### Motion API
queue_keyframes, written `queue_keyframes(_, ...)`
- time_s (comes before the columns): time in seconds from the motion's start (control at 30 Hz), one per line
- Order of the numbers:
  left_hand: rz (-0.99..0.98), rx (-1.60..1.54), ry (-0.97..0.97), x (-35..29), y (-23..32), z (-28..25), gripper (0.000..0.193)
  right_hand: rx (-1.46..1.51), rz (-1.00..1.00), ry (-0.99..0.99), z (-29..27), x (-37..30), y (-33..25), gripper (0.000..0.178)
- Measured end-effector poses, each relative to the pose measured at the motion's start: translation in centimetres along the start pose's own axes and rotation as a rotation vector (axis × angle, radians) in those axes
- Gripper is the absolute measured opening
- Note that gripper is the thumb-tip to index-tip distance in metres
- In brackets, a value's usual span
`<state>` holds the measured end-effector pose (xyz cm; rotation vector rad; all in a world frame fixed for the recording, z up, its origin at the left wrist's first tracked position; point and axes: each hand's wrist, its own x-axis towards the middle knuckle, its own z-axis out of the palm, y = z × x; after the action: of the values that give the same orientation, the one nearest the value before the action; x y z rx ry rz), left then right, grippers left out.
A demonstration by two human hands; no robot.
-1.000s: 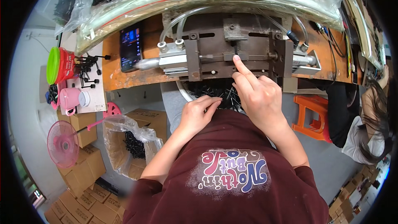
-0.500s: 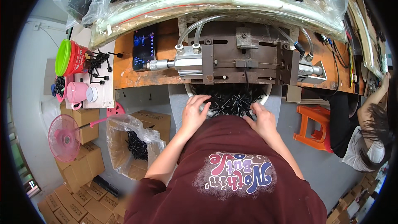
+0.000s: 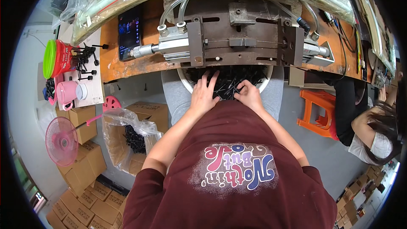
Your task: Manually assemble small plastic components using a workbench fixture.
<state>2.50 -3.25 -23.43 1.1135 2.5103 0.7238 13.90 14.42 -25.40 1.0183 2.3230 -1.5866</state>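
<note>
In a white round basin (image 3: 183,80) at my lap lies a heap of thin black plastic parts (image 3: 229,81), partly under the bench edge. My left hand (image 3: 205,94) rests on the left side of the heap, its fingers stretched and apart. On the right, my right hand (image 3: 249,96) has its fingers curled in toward the thumb among the black stems. Whatever sits between those fingertips is too small to make out. Just beyond the basin stands a brown metal fixture (image 3: 241,55) with a small clamp block (image 3: 242,42) at its middle.
Air cylinders (image 3: 176,44) with clear hoses flank the fixture. A phone (image 3: 130,32) lies on the wooden bench. At left are a red-and-green bucket (image 3: 57,58), pink mug (image 3: 68,92), pink fan (image 3: 62,141) and lined carton (image 3: 123,144). An orange stool (image 3: 316,112) and another person (image 3: 373,133) are at right.
Both hands have moved inward from the basin's rim onto the black parts. My left fingers have spread, and my right fingers now curl among the stems. The whole view has shifted slightly.
</note>
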Motion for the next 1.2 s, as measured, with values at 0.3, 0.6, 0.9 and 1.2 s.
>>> queue_keyframes(0.3, -0.178, -0.163, 0.175, 3.7, -0.5, 0.1, 0.062, 0.808, 0.155, -0.084, -1.8, 1.1, -4.9, 0.041)
queue_keyframes(0.6, -0.260, -0.034, 0.126, 2.1, 0.3, -3.7, 0.085, 0.122, -0.318, 0.240, -3.5, -1.7, -0.4, 0.027)
queue_keyframes(0.9, -0.658, -0.365, 0.387, -0.5, -4.8, -0.7, 0.082, -0.626, -0.948, -0.031, -2.2, -1.4, 4.2, 0.011)
queue_keyframes(1.2, -0.498, 0.177, 0.325, 1.7, -9.1, 0.1, 0.077, -0.580, -0.954, -0.112, -0.7, -0.9, 4.5, 0.008)
